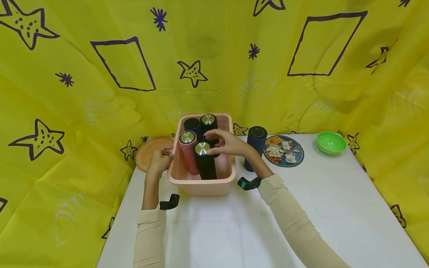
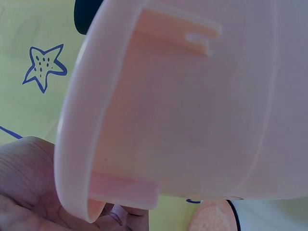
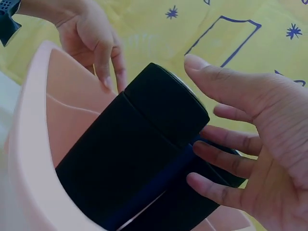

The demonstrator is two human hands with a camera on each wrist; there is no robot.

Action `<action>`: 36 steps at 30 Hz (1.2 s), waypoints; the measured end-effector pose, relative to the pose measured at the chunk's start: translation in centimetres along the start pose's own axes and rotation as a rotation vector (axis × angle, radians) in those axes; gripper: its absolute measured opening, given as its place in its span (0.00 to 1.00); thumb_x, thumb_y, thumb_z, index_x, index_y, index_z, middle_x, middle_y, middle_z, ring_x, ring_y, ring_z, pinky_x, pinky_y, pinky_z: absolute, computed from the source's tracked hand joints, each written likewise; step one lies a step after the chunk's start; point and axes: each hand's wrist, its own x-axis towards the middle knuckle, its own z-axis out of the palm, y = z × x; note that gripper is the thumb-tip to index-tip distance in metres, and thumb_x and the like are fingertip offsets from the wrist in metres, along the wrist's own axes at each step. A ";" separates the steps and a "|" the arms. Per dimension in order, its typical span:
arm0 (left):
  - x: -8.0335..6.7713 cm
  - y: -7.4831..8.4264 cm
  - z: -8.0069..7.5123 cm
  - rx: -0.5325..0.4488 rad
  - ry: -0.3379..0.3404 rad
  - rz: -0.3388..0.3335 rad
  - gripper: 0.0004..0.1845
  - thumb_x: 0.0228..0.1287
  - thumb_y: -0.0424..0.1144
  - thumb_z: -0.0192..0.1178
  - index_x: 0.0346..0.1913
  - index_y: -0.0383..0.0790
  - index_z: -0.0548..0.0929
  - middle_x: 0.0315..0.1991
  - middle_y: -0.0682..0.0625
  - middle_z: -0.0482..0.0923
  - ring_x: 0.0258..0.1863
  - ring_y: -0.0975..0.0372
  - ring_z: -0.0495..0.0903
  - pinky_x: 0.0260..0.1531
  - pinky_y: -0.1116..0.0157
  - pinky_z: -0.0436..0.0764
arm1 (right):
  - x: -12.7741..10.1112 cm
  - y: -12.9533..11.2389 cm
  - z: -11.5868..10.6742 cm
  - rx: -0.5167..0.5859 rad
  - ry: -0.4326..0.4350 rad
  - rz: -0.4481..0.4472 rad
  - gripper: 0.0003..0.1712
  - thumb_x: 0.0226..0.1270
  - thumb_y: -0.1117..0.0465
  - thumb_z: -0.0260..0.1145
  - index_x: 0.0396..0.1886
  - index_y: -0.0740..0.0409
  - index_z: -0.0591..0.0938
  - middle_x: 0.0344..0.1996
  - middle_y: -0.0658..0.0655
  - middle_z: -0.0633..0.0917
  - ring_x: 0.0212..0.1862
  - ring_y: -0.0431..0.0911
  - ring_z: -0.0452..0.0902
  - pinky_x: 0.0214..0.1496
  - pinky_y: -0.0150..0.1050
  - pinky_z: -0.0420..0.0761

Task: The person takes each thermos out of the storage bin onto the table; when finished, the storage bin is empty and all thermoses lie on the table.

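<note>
Yellow cloth (image 1: 218, 37) printed with purple starfish is hanging behind the pink plastic bin (image 1: 204, 189), which is sitting on a white table (image 1: 207, 230). Your left hand (image 1: 161, 160) is gripping the bin's left rim, its fingertips reaching over the edge, seemingly to steady the walls. Your right hand (image 1: 228, 143) is hovering over the bin's opening, fingers spreading loosely around the lid of the front black flask (image 1: 206, 169); it is grasping nothing, and I cannot tell whether a fingertip is brushing that lid.

Inside the bin, this flask is standing nearest you, with a pink flask (image 1: 189, 154) just to its left, and a rear navy flask (image 1: 193, 125) and a back black flask (image 1: 208, 120) sharing the far end. All four are standing lid-up, probably so their caps are staying within reach while the bin's walls are keeping them from toppling.

Right of the bin, an outer navy flask (image 1: 256, 143) is standing near a cartoon placemat (image 1: 283, 150); farther right, a green bowl (image 1: 331, 142) is resting. Left of the bin, an orange round mat (image 1: 149, 149) is showing beside your left hand.
</note>
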 end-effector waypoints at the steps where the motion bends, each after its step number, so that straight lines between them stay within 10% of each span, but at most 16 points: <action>1: 0.0 0.0 0.0 -0.002 -0.001 -0.003 0.24 0.71 0.32 0.52 0.69 0.33 0.69 0.53 0.34 0.71 0.38 0.59 0.75 0.29 0.73 0.77 | 0.1 0.0 0.1 0.012 -0.011 0.003 0.36 0.59 0.68 0.71 0.66 0.67 0.68 0.61 0.67 0.74 0.63 0.58 0.70 0.63 0.62 0.72; 36: 0.0 0.0 0.0 0.000 -0.008 0.005 0.24 0.72 0.31 0.52 0.69 0.33 0.69 0.54 0.34 0.71 0.40 0.57 0.75 0.29 0.73 0.78 | 0.5 1.1 1.6 -0.086 -0.087 0.109 0.44 0.51 0.61 0.78 0.68 0.56 0.68 0.59 0.59 0.77 0.59 0.51 0.74 0.57 0.44 0.80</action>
